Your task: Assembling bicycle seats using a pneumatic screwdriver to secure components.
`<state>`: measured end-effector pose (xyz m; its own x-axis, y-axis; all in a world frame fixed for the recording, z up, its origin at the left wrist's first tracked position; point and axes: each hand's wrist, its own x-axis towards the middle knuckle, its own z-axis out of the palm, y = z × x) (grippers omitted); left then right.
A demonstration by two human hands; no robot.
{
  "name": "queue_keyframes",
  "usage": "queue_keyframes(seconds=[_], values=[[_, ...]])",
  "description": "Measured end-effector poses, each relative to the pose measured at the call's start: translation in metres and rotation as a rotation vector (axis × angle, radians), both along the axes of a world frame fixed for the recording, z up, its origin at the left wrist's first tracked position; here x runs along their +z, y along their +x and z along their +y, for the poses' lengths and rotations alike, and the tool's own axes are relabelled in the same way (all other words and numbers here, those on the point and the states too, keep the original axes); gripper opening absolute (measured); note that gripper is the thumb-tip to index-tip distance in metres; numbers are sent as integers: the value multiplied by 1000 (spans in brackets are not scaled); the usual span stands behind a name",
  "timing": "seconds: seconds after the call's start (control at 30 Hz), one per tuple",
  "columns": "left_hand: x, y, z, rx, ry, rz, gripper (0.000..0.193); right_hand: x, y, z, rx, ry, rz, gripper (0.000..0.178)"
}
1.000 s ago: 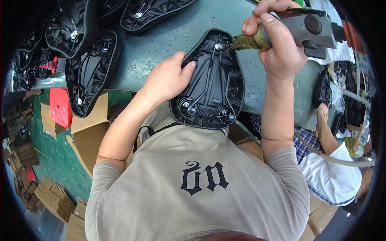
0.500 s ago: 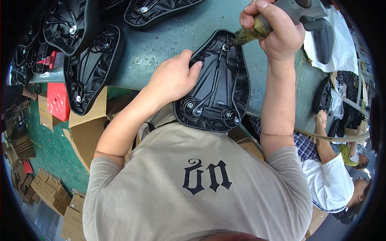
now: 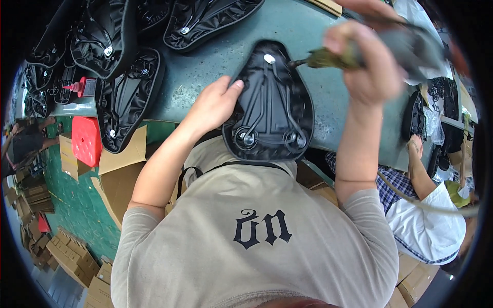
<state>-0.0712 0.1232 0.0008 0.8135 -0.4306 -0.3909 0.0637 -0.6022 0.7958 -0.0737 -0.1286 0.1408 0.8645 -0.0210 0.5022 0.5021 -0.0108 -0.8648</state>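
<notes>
Your left hand [image 3: 216, 105] is gripping the upturned black seat [image 3: 267, 110] by its edge, near side of the bench [image 3: 331, 105]. Your right hand [image 3: 374, 74] is gripping a power tool [image 3: 411, 51], fingers wrapped around it, tip pointing toward the seat.

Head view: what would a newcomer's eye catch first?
The upturned black, pear-shaped seat at upper centre, its edge held by the left hand. Next, the blurred grey power tool in the right hand, by the seat's narrow end. Then, at left below the blue-green worktable, the red plastic stool.
</notes>
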Motion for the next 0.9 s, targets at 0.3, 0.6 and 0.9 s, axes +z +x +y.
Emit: queue_keyframes(seconds=[0.3, 0.6, 0.9], values=[[33, -6, -14, -6, -34, -1042, 69, 16, -78, -57, 196, 113, -105, 45], [7, 32, -51, -380, -236, -942, 31, -20, -67, -51, 157, 213, -67, 40], [4, 33, -52, -344, -244, -923, 30, -49, -47, -38, 115, 269, -10, 26]])
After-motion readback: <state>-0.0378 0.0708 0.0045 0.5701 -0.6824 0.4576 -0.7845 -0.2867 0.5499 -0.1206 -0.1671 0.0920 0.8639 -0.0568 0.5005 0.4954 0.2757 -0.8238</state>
